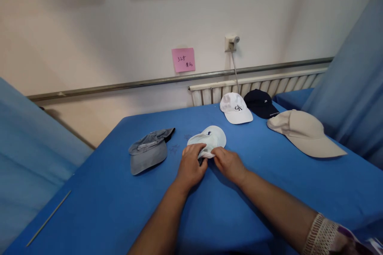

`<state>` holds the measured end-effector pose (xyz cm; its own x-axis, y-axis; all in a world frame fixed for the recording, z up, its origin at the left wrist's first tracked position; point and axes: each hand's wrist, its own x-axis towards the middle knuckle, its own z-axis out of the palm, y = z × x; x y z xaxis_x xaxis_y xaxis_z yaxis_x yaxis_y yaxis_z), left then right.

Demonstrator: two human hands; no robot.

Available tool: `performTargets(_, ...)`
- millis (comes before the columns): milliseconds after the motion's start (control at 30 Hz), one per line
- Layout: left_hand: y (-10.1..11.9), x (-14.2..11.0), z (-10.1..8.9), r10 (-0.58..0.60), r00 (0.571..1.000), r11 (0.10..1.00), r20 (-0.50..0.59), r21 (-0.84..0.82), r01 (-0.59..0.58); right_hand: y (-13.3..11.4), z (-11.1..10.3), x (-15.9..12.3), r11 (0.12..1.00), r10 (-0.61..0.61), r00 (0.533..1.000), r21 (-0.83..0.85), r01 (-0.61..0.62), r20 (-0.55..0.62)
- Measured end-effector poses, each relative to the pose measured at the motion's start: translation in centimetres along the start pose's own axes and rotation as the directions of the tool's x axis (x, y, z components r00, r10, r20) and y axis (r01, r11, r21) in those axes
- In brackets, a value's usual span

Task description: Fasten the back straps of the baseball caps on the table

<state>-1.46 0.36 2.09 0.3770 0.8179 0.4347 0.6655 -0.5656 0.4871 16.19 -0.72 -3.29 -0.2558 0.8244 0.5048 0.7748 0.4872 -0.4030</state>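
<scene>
A pale, nearly white baseball cap (214,137) with a small dark emblem lies at the middle of the blue table, its brim pointing away from me. My left hand (192,164) grips the near left edge of this cap, fingers over the fabric and thumb below. On the near right edge, my right hand (229,163) pinches the cap's rim between thumb and fingers. The cap's near underside is partly hidden by both hands. To the left of my left hand sits a grey-blue cap (149,151), tilted, with its brim toward me.
A white cap with black letters (235,107), a black cap (259,102) and a large beige cap (305,131) stand at the back right of the blue table (104,203). A thin rod (48,218) lies at the left edge. Blue curtains (356,71) hang on both sides.
</scene>
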Motion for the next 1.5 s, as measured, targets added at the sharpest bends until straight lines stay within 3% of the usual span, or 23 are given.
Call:
performTargets(233,0.1,0.1,-0.5,-0.118,0.987,0.952,0.112,-0.269,0.144,0.3,0.2,-0.1,0.981,-0.019,1.0,0.192,0.017,0.011)
performTargets(367,0.0,0.2,-0.5,-0.181,0.976,0.926,0.121,-0.314,0.211,0.4,0.2,-0.1,0.975,-0.025,1.0,0.22,0.02,0.019)
performTargets(600,-0.3,0.5,-0.2,-0.277,0.946,0.832,0.167,-0.451,0.323,-0.4,0.0,0.0,0.999,-0.035,0.998,0.035,0.034,0.043)
performTargets(767,-0.9,0.6,0.2,-0.352,0.918,0.685,0.185,-0.617,0.387,-1.1,-0.5,0.0,0.983,-0.17,0.984,-0.055,0.173,0.043)
performTargets(1033,-0.6,0.7,-1.6,-0.336,0.877,0.548,0.343,-0.686,0.478,-1.0,-0.9,-0.5,0.939,-0.211,0.973,0.258,0.229,-0.097)
performTargets(1267,-0.3,0.8,-2.5,-0.388,0.874,0.564,0.293,-0.674,0.477,-1.1,-0.9,-0.4,0.929,-0.232,0.968,0.273,0.25,-0.098)
performTargets(1500,-0.3,0.8,-2.7,-0.364,0.916,0.73,0.168,-0.56,0.392,-1.1,-0.6,-0.4,0.965,-0.169,0.976,0.176,0.193,-0.139)
